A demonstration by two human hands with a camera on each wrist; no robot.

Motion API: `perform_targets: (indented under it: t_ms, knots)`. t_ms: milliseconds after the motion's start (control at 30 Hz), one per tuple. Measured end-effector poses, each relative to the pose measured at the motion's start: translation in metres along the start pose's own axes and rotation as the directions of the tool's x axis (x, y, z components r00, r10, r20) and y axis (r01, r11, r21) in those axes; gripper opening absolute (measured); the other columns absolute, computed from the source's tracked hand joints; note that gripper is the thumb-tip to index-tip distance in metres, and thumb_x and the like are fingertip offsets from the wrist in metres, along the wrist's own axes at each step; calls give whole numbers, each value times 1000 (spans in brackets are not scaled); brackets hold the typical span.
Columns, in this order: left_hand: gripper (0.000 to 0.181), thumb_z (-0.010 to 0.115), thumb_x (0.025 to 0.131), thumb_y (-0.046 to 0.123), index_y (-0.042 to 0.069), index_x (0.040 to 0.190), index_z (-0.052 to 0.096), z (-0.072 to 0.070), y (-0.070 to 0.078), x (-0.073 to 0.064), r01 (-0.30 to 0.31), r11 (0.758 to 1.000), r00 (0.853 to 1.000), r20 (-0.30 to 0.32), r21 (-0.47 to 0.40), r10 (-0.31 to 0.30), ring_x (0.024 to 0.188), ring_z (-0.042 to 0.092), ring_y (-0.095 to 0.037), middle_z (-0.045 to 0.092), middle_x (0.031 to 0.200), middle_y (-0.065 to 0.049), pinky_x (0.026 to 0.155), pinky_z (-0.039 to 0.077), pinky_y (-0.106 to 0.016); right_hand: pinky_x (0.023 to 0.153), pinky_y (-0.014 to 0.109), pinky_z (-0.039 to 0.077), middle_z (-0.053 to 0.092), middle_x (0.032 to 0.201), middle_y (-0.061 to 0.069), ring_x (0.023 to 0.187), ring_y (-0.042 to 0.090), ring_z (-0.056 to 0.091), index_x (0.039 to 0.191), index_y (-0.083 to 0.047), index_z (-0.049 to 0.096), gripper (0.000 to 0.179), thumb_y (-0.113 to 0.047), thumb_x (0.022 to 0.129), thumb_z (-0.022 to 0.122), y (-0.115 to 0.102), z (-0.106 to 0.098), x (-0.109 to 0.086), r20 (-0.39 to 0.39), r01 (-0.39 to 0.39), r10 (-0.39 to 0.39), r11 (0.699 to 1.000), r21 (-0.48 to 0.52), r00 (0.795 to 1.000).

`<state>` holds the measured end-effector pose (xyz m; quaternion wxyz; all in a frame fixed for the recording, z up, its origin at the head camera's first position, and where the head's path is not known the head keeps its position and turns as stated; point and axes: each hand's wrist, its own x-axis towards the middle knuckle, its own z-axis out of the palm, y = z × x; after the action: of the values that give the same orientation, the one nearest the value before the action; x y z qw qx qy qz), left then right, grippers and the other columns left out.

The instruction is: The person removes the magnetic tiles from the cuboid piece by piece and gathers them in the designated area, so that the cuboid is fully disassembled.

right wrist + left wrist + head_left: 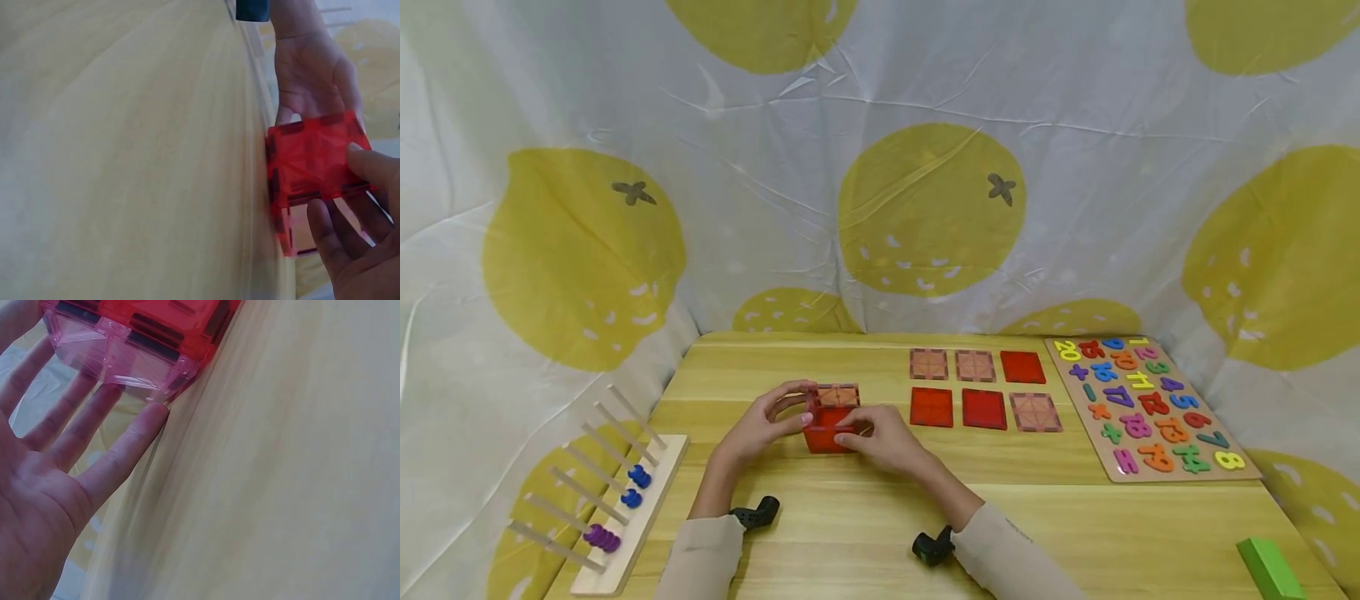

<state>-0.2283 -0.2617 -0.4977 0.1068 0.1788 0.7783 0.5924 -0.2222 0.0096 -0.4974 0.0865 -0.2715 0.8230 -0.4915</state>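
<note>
In the head view, red and pale pink translucent magnetic tiles stand joined as a small box (822, 442) on the table, its top open. My left hand (763, 425) is at the box's left side; in the left wrist view its nearly straight fingers (125, 450) touch a pink tile (115, 356). My right hand (883, 437) pinches the red tile (309, 156) at the box's front right, thumb and fingers on either side of its edge. Fingers hide part of the right wall.
Right of the box lie two rows of flat tiles, including a red tile (931, 407) and a pale tile (1036, 412). Farther right is a number board (1099, 433). A wooden peg rack (651, 500) stands left; a green block (1270, 568) lies front right.
</note>
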Motion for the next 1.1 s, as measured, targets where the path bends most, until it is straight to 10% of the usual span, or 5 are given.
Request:
perform_targets:
  t_ms: [333,1100]
  knots:
    - [45,67,101,16,11,145,55,2,-1,0,-41,999,999,-6,17,41,147,39,-42,52,152,-14,100,50,-21,78,22,57,75,98,-7,86,5,66,103,-20,80,11,-28,97,74,-5,-5,-5,-2,-6,6,1000,23,1000]
    - [74,83,87,8,16,151,47,2,-10,5,-81,996,997,-1,-30,81,147,39,-40,43,157,-12,104,54,-32,80,29,58,76,110,-3,90,13,71,118,-19,76,27,-35,96,75,11,-71,-56,-145,-68,73,997,37,987]
